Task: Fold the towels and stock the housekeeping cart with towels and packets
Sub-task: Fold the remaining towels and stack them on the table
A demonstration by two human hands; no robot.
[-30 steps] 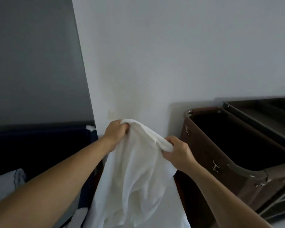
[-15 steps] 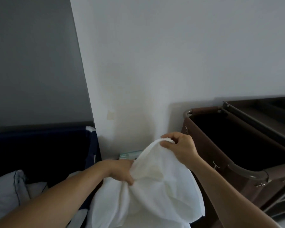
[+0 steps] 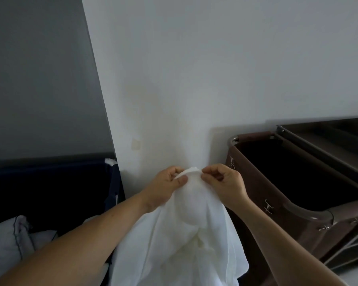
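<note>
Head view. A: Where is the towel?
B: Hanging loose in front of the wall, just beside the brown cart. The left hand and right hand pinch its top edge, close together.
A: Best way on?
B: I'd slide the fingers apart along the hem to the corners, keeping it taut, before folding.

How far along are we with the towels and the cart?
Done: nothing visible; no towel or packet shows in the cart's brown bag. In hand: left hand and right hand, close together, pinch the top edge of one white towel; it hangs unfolded. Left: folding it, then stocking towels and packets.
</note>
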